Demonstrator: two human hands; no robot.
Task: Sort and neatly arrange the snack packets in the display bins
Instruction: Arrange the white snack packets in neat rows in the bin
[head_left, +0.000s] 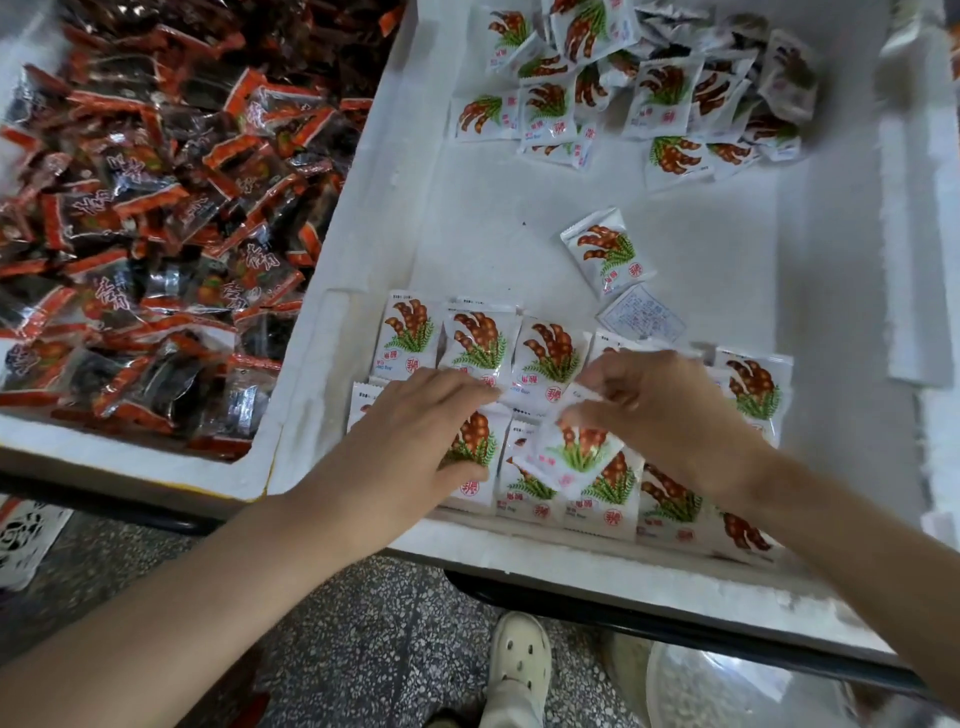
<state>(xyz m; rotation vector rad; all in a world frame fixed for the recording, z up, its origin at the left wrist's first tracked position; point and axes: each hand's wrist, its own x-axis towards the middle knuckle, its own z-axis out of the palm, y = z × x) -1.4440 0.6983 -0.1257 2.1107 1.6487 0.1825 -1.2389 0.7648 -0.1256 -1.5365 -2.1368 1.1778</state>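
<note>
Head view is showing a cream perforated clog (521, 660) on the floor (363, 623). In the white foam bin (493, 249), right grip (670, 410) is pinching a white tamarind-print packet (576, 457) above 2 packet rows (550, 353); left grip (410, 421) is pressing them flat-fingered.

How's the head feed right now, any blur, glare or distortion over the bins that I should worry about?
Head view: the light is soft and even, with hardly any shadows; the right hand and the tilted packet it pinches are motion-blurred; glare flecks the red-and-black wrappers; the far pile looks soft; the wide-angle lens bows the foam bin edges.
</note>
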